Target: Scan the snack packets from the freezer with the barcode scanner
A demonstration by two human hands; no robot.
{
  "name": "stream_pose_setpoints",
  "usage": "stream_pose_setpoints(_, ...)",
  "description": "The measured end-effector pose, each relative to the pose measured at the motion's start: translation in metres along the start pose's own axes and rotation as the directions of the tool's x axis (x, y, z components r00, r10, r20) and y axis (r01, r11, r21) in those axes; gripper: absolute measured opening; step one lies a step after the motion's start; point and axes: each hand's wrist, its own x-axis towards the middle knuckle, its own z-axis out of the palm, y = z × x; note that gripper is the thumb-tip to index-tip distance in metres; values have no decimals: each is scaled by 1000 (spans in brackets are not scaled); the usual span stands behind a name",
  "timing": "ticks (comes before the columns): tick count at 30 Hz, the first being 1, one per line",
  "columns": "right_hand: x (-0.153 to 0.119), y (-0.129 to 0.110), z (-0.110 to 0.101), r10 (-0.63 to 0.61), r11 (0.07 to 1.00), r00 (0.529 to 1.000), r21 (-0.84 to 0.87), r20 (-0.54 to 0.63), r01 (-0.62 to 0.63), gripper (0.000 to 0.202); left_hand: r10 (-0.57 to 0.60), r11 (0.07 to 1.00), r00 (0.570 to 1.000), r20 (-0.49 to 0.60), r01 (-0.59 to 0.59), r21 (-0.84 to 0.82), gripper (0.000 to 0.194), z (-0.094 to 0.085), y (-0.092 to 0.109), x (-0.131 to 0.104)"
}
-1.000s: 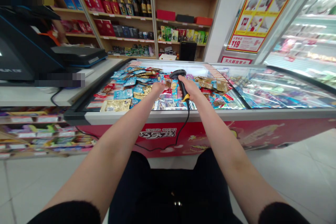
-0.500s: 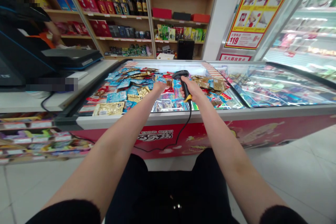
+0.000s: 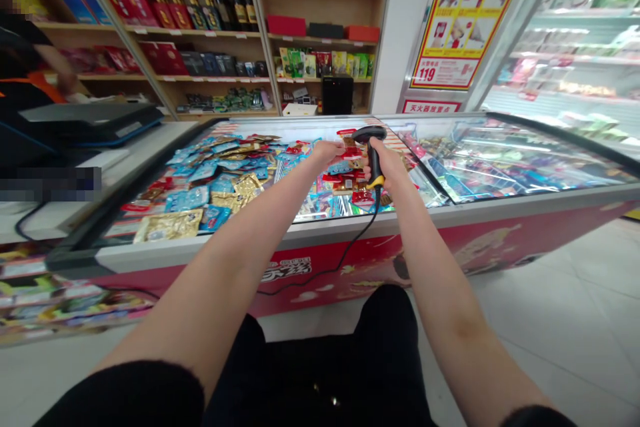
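My right hand (image 3: 387, 163) is wrapped round the handle of a black and yellow barcode scanner (image 3: 374, 159), its head over the freezer's glass top. Close to its left, my left hand (image 3: 330, 152) has its fingers closed on a small red packet (image 3: 351, 147). Other red packets (image 3: 353, 183) lie below the two hands. Blue packets (image 3: 187, 198) and gold packets (image 3: 170, 224) are heaped on the left part of the glass. From the scanner, a black cable (image 3: 350, 247) hangs down over the freezer's front.
The freezer (image 3: 465, 230) spans the view, its right glass pane (image 3: 525, 153) reflecting lights. A counter (image 3: 85, 197) with a dark device (image 3: 90, 123) adjoins at left, where a person's arm (image 3: 57, 67) shows. Shelves (image 3: 200, 32) stand behind.
The view has swung right. My left hand and the scanner in my right hand have moved right over the packets. A red packet now shows at my left fingertips.
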Motion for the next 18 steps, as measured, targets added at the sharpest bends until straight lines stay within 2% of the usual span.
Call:
stream_pose_setpoints(2, 1, 1, -8, -3, 1000, 1000, -8, -15, 2, 33, 71, 990, 997, 4, -71, 119, 21, 13, -4, 2)
stream_pose_setpoints(4, -1, 3, -13, 14, 1000, 1000, -18, -22, -15, 35, 156, 941, 988, -4, -147, 303, 15, 21, -10, 1)
stream_pose_setpoints(6, -4, 5, -15, 34, 999, 999, -13, -20, -34, 36, 229, 875, 973, 11, -211, 435, 14, 21, -15, -1)
stream_pose_setpoints(8, -7, 7, -12, 52, 999, 998, 0, -25, -52, 36, 262, 846, 965, 20, -240, 476, 20, 16, -19, -4)
stream_pose_setpoints(13, -11, 15, 6, 99, 995, 995, -1, 7, -99, 32, 245, 831, 970, 5, -213, 514, 35, -12, -27, -13)
stream_pose_setpoints(18, -14, 31, 34, 127, 992, 989, -14, 80, -126, 31, 213, 807, 974, -75, -132, 576, 41, -58, -38, -24)
